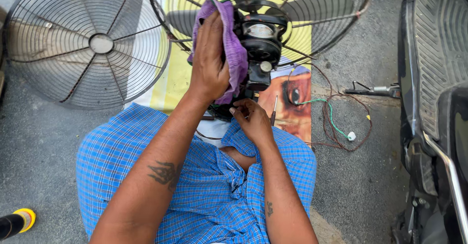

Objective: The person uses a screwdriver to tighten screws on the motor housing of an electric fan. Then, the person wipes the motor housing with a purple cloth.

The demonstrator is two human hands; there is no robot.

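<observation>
My left hand [208, 63] clamps a purple cloth [233, 49] against the fan motor [261, 44]; my right hand [251, 119] curls beneath it. Grey concrete floor [44, 141] lies below, detached fan grille [87, 41] to the left.

The purple cloth [233, 44] looked soft, matt and woven. The fan motor [260, 44] at the frame's upper centre was glossy black, seemingly plastic and metal. The loose fan guard [87, 44] at upper left was dull grey wire metal. The checked blue garment [214, 190] was thin matt cotton-like fabric. The ground [360, 185] looked rough and grainy.
</observation>
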